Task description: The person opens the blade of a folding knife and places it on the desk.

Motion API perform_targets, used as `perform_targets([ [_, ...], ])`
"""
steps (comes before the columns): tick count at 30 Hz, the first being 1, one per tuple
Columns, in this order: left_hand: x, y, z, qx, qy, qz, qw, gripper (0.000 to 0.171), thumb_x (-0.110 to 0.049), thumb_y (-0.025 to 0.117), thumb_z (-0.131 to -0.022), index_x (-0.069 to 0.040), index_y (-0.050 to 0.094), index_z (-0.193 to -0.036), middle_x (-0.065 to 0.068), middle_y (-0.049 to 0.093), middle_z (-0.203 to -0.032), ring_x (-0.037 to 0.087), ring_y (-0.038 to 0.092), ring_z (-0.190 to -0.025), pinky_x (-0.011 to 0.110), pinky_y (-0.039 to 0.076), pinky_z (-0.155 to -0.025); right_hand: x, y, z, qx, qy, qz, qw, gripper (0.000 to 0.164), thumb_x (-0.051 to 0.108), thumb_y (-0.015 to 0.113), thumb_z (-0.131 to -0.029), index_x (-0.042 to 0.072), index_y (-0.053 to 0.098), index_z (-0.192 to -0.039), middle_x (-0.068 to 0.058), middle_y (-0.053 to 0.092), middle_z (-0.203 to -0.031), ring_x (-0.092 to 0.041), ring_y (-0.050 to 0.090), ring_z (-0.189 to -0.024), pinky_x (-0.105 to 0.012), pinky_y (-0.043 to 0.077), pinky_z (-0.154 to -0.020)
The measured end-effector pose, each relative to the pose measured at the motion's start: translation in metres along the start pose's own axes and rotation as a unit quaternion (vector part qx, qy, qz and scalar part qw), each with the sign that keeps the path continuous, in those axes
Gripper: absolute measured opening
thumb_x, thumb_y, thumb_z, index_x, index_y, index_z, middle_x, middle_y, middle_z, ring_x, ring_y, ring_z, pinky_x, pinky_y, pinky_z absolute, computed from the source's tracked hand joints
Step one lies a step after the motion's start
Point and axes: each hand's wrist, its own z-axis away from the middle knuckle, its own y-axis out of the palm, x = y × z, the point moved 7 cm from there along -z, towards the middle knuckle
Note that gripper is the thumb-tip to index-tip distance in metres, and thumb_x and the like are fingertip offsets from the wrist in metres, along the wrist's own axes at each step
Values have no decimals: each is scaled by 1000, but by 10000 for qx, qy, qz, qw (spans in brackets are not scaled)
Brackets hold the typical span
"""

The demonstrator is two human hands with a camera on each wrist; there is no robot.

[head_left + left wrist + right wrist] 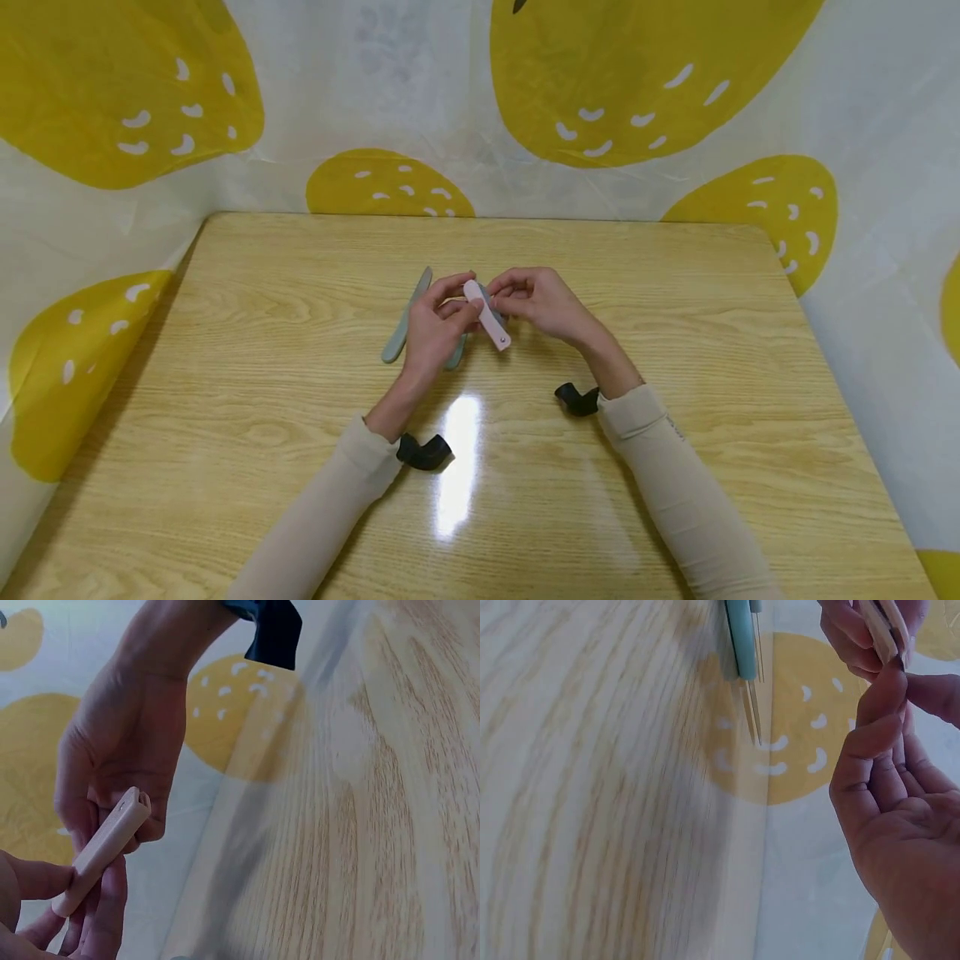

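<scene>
A folding knife with a pale pink handle [491, 322] is held above the table between both hands; a pivot pin shows at its near end. My left hand [433, 332] grips the handle between thumb and fingers. My right hand [551, 307] pinches at the handle's far right side, where a grey blade [498, 312] shows partly out. In the right wrist view, the right thumb and forefinger meet at the dark slot of the handle [881, 631]. Left of the hands lies a knife with a green handle [395, 342], its blade out. Another green handle [456, 357] is partly hidden beneath the left hand.
The wooden table [300, 275] ends at a patterned white and yellow cloth [420, 92] behind and at the sides. Black curved pieces [425, 452] sit by both wrists. A bright light reflection [459, 467] falls on the tabletop.
</scene>
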Motion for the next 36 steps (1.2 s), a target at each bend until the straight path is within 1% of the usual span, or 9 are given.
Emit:
perform_targets([
  [4,-1,-2,-1,-133,-50,107,9998,41,2,70,-96,1,62,-137,9,63,-118,10,69,-86,51,63,-84,-2,-5,1,-282,103,-173,9994,22,14,67,-98,3,72,-116,-11,72,-100,-31,68,-86,-38,57,-74],
  [9,1,-5,-2,-356,-160,360,9986,40,5,69,-96,4,61,-135,6,62,-110,9,69,-82,43,65,-80,-4,-10,1,-449,-39,-434,9980,21,12,68,-99,0,70,-116,-9,72,-95,-39,69,-86,-40,58,-75],
  [12,3,-7,-3,-491,-196,599,9968,38,9,68,-94,5,61,-131,4,61,-105,9,70,-79,38,65,-77,-5,-12,1,-547,-91,-598,9967,20,11,68,-99,-1,69,-115,-8,72,-94,-38,70,-85,-41,59,-77],
  [15,4,-9,-3,-557,-206,702,9958,37,12,68,-93,6,60,-129,4,59,-103,9,70,-78,39,65,-77,-7,-13,1,-549,-83,-782,9954,20,10,68,-100,-2,67,-115,-6,70,-95,-33,69,-84,-38,59,-77],
  [22,6,-8,0,-437,-228,550,9973,43,11,67,-94,13,54,-135,4,59,-104,8,70,-80,56,60,-88,-7,-10,1,-269,-93,-941,9952,25,11,67,-101,0,61,-123,-5,65,-102,-25,66,-87,-37,57,-80],
  [27,4,-5,2,-295,-219,408,9985,42,9,66,-95,10,55,-135,5,59,-106,9,70,-82,58,59,-89,-8,-11,1,-301,-70,-842,9960,29,8,69,-99,0,61,-126,-4,63,-103,-15,67,-83,-40,59,-81],
  [32,4,-5,1,-181,-209,185,9994,38,5,67,-97,-1,62,-134,6,60,-110,12,71,-85,59,60,-88,-8,-13,1,-369,-75,-767,9963,27,7,69,-99,-1,62,-124,-4,65,-99,-18,70,-81,-42,59,-81],
  [34,5,-6,1,-176,-218,167,9995,37,5,67,-97,-1,63,-134,6,59,-110,12,71,-85,57,61,-88,-7,-14,2,-431,-104,-770,9960,26,7,69,-99,-2,62,-123,-4,65,-97,-19,70,-80,-41,59,-80],
  [36,6,-8,0,-211,-260,263,9991,38,5,68,-97,3,61,-134,6,58,-109,12,71,-85,52,62,-87,-6,-16,2,-527,-129,-811,9952,24,6,69,-99,-2,61,-121,-3,65,-95,-19,70,-78,-39,59,-78],
])
